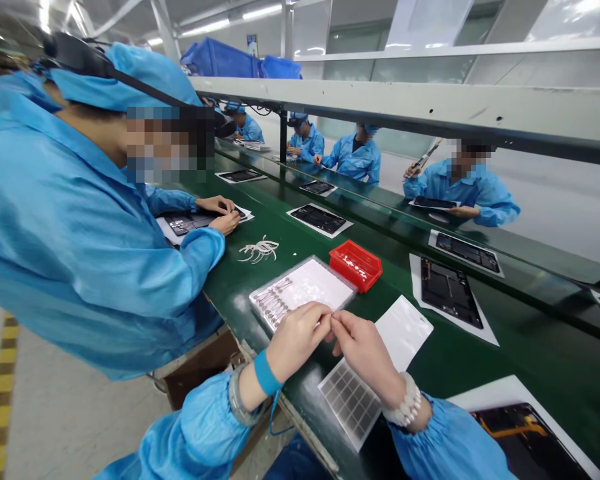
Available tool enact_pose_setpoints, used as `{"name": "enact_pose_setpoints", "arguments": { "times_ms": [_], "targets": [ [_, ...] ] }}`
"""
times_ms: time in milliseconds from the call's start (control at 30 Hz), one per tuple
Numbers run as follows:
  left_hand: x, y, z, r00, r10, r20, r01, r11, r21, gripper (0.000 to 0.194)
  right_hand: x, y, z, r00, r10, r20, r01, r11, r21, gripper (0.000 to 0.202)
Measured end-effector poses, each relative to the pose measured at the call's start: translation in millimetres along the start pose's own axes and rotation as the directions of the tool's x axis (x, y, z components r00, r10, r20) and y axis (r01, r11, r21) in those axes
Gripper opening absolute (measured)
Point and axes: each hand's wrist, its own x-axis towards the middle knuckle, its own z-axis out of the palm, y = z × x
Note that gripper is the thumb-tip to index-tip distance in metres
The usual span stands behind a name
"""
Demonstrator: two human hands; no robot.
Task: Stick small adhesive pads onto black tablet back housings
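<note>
My left hand (303,333) and my right hand (357,343) meet fingertip to fingertip in front of me, both pinched; whatever lies between the fingertips is too small to make out. Just beyond my left hand is a clear tray (320,283) with a white sheet and rows of small parts on its left side. Under my right hand and wrist lies a sheet of grey squares (353,400), and a white sheet (405,330) extends beyond it. A red bin (355,265) holding small white pieces stands behind the tray.
A co-worker in blue (95,233) works close on the left. White strips (260,249) lie on the green table (250,293). Black device panels (450,290) rest on white sheets along the line, one (530,440) at lower right. Several people sit opposite, beneath a shelf (380,100).
</note>
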Motion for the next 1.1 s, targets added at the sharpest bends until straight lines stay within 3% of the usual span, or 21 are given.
{"name": "enact_pose_setpoints", "arguments": {
  "times_ms": [100,233,333,433,533,633,700,767,867,933,1033,1100],
  "targets": [
    [7,-10,1.7,0.999,-0.034,-0.016,0.035,0.996,0.08,0.017,-1,4,-2,1.0,0.011,0.009,-0.011,0.998,0.057,0.025],
    [17,-19,1.2,0.998,-0.029,-0.047,0.038,0.98,0.195,0.034,-7,11,-15,0.987,0.127,0.1,-0.154,0.927,0.342,0.023],
    [13,2,4.2,0.995,0.093,0.033,-0.097,0.979,0.181,0.04,-20,18,-30,0.959,0.197,0.204,-0.273,0.835,0.478,0.024],
    [1,40,14.8,0.964,0.238,0.118,-0.244,0.969,0.042,0.022,-45,30,-45,0.948,0.197,0.249,-0.298,0.821,0.486,0.027],
    [-11,76,31.3,0.95,0.281,0.138,-0.265,0.957,-0.12,0.024,-83,45,-57,0.978,0.205,0.031,-0.203,0.917,0.342,0.022],
    [-24,105,52.8,0.937,0.278,0.213,-0.207,0.93,-0.304,0.027,-127,60,-62,0.953,0.144,-0.266,-0.087,0.973,0.214,0.008],
    [-33,120,69.5,0.91,0.316,0.267,-0.195,0.898,-0.395,0.031,-154,70,-64,0.933,0.119,-0.339,-0.04,0.972,0.232,0.01],
    [-44,133,86.5,0.873,0.403,0.276,-0.273,0.871,-0.409,0.03,-178,84,-68,0.921,0.145,-0.361,-0.045,0.962,0.271,0.017],
    [-59,146,108.7,0.812,0.529,0.249,-0.458,0.84,-0.292,0.032,-216,114,-86,0.882,0.23,-0.411,-0.118,0.953,0.279,0.02],
    [-68,150,119.3,0.759,0.597,0.26,-0.552,0.801,-0.23,0.039,-241,140,-107,0.828,0.284,-0.483,-0.21,0.957,0.201,0.02],
    [-74,151,128.6,0.682,0.675,0.281,-0.629,0.738,-0.246,0.032,-271,178,-138,0.753,0.376,-0.541,-0.426,0.904,0.036,0.02],
    [-75,151,131.2,0.674,0.685,0.277,-0.636,0.729,-0.254,0.029,-282,195,-149,0.752,0.424,-0.504,-0.514,0.857,-0.046,0.021]
  ]
}}
